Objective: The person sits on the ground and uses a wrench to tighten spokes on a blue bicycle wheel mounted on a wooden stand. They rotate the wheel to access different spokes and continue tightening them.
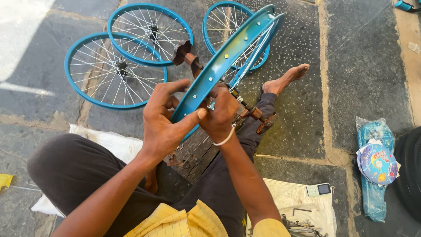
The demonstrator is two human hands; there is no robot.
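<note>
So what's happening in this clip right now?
A person sits on the stone floor holding a blue bicycle wheel upright on a rusty stand. The left hand grips the rim from one side and the right hand pinches near the spokes. Three more blue wheels lie flat ahead. A phone rests on a cloth at the right.

Bright daylight, sharp all over. Sun glares white on the paving up left of the blue rim (228, 59) I'm holding; wide-angle bending shows towards the edges.
</note>
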